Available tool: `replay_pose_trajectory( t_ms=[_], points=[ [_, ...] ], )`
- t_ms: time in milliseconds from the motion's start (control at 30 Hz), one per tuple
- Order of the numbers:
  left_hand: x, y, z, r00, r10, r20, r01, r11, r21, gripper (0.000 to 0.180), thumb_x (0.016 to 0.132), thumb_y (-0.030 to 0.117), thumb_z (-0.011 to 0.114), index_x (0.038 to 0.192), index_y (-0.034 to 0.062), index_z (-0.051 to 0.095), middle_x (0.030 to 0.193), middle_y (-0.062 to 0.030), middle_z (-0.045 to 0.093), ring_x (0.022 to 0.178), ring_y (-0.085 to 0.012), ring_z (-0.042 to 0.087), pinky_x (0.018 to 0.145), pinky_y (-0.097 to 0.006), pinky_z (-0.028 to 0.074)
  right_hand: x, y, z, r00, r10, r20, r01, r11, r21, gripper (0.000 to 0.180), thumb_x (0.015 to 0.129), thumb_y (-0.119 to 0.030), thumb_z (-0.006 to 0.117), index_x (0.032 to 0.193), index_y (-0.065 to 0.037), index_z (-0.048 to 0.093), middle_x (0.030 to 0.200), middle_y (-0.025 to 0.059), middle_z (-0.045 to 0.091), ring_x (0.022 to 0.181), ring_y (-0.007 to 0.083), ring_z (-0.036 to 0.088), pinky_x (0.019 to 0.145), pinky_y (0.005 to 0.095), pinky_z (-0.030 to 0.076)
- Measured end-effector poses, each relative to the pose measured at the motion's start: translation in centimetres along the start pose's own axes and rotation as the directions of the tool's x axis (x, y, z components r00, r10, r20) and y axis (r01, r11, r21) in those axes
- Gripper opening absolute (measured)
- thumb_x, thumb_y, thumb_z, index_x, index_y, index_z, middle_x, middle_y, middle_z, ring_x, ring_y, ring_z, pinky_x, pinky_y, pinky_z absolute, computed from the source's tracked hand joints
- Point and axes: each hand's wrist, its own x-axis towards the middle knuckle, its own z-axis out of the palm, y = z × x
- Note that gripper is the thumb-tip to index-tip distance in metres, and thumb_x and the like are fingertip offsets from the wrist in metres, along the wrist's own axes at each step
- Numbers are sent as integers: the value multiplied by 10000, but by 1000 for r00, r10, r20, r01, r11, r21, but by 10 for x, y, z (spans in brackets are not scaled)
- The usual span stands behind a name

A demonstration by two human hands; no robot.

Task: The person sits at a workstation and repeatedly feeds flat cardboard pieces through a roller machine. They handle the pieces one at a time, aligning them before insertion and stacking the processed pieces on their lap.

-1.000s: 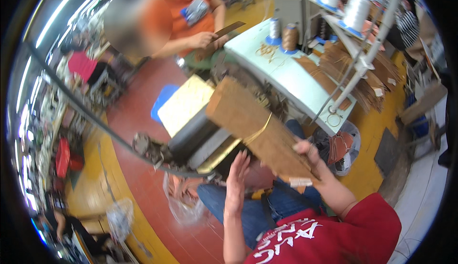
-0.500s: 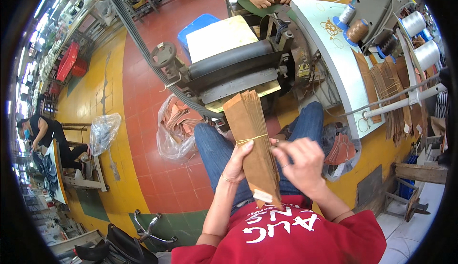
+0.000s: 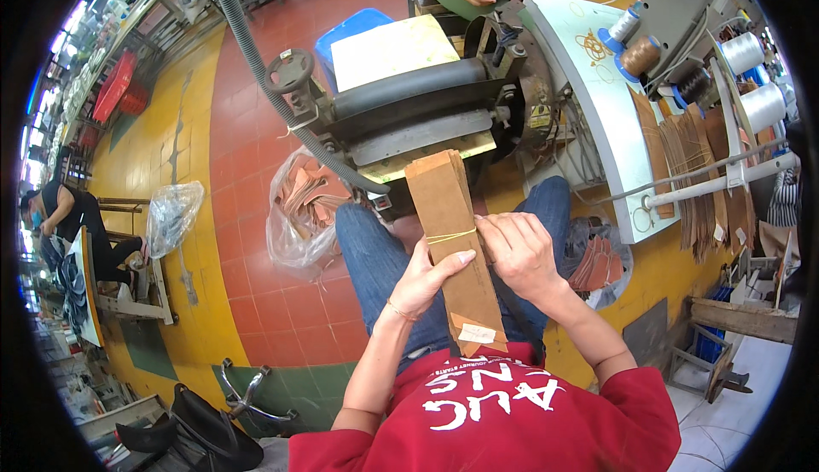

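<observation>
Left hand: the left hand (image 3: 424,280) is grasping a bundle of brown leather-like strips (image 3: 471,289), its thumb pressing across the upper face, its other fingers wrapping the left edge and mostly hiding below.
Right hand: the right hand (image 3: 520,254) is bending its fingers against the bundle's right edge, beside the yellow band (image 3: 450,236); whether they are pinching the band, I cannot tell.
Bundle: it is lying between both hands at the centre of the frame, its long axis running from upper left to lower right, tilting slightly; both hands are touching it.
Forearms: both are rising from the lower edge and converging, the right wrist bending inward.
Pale tag: a tag (image 3: 476,333) is showing at the bundle's lower end, near the red shirt (image 3: 512,412).
Roller machine: a machine with a dark roller (image 3: 409,92) is standing beyond the bundle's upper end.
Table: a pale green table (image 3: 601,131) is holding thread cones (image 3: 640,54), upper right.
</observation>
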Motion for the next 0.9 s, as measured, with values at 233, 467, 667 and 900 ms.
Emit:
replay_pose_trajectory(
  t_ms=[233,467,667,900],
  points=[
    [3,1,-13,985,-83,149,113,971,-211,487,817,184,644,1205,-37,450,1051,-126,589,948,-199,603,822,-329,511,1,-8,3,975,220,22,-204,859,469,101,783,-128,531,797,-29,547,829,89,578,816,247,551,738,334,434],
    [0,3,-41,817,-204,539,298,950,-91,788,755,163,711,1379,-3,259,1093,-179,570,963,-260,614,802,-386,539,-5,14,-30,780,133,612,-592,-164,789,347,847,-255,495,563,-85,389,539,42,469,542,134,427,542,276,364],
    [-15,-2,-65,732,-301,611,-75,856,511,1005,711,285,773,1423,-60,152,1414,-189,312,1315,-245,293,1096,-336,215,6,56,-39,688,718,105,-564,437,700,383,934,-184,537,582,-60,448,548,-46,381,514,49,343,483,220,266],
    [-54,-33,-98,802,-488,344,469,871,145,691,745,152,695,1317,-43,360,1107,-197,588,973,-264,612,842,-402,516,44,208,-57,856,444,-264,-415,896,161,145,862,-71,460,821,19,566,799,170,525,857,341,515,758,396,399]
  ],
)
